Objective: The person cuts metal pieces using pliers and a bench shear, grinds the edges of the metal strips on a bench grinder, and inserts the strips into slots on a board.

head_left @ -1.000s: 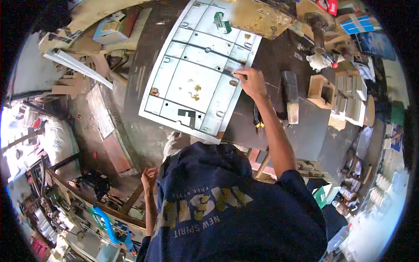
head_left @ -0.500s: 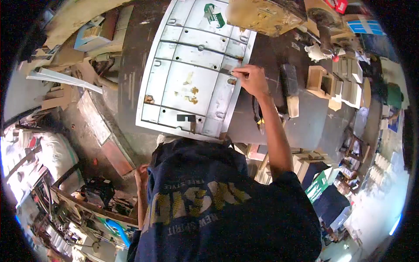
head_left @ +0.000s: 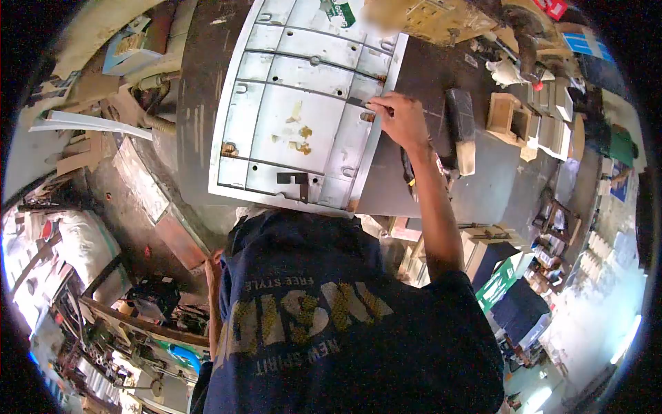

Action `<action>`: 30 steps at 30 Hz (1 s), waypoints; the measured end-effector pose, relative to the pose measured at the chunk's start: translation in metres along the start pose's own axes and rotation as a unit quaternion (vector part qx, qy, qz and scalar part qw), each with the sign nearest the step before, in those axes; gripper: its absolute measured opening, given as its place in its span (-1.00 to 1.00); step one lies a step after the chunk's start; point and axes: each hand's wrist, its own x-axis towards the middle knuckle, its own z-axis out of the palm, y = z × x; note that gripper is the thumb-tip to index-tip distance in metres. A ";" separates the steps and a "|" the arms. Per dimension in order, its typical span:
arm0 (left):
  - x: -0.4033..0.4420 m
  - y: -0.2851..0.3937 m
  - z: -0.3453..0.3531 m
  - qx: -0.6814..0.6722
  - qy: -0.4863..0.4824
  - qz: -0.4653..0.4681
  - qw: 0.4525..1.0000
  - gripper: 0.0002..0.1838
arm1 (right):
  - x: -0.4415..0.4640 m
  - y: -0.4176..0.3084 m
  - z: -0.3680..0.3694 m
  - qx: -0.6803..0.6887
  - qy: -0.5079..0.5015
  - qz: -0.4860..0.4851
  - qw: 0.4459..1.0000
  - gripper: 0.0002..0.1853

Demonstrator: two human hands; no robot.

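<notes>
A white ribbed panel [head_left: 296, 124] with slots, holes and brown stains lies on the dark worktable. At its right edge is my right hand [head_left: 402, 119], fingers pinched together. A small dark patch [head_left: 356, 102] shows on the panel just beyond my fingertips; what the pinch holds is too small to make out. On the near part of the panel rests a dark angled bracket-like piece [head_left: 296, 182]. My left hand [head_left: 215, 259] hangs low beside my body, away from the panel, its fingers mostly hidden.
A dark block with a light wooden end [head_left: 460, 131] lies on the table to the right, near a wooden box frame [head_left: 509, 116]. A yellowish worn block [head_left: 441, 21] stands at the far side. Boards [head_left: 169, 224] and a white sack [head_left: 89, 245] are at left.
The view has shifted slightly, so the panel appears a little higher and farther left. My right hand stays pinched at the same panel edge. My left hand remains low at my side.
</notes>
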 end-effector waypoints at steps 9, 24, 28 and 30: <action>-0.017 -0.009 0.001 -0.003 0.023 -0.007 1.000 -0.76 | 0.001 0.001 0.000 -0.007 0.027 -0.045 0.999 -0.87; -0.001 -0.005 0.017 0.008 0.025 0.015 1.000 -0.74 | -0.009 0.000 0.003 0.002 0.059 -0.076 0.995 -0.86; 0.003 0.003 0.019 0.019 0.032 0.025 0.999 -0.74 | -0.006 0.007 0.007 0.004 0.052 -0.079 0.996 -0.82; 0.003 0.005 0.020 0.032 0.042 0.031 0.998 -0.74 | -0.006 0.004 0.008 -0.018 0.030 -0.070 0.997 -0.81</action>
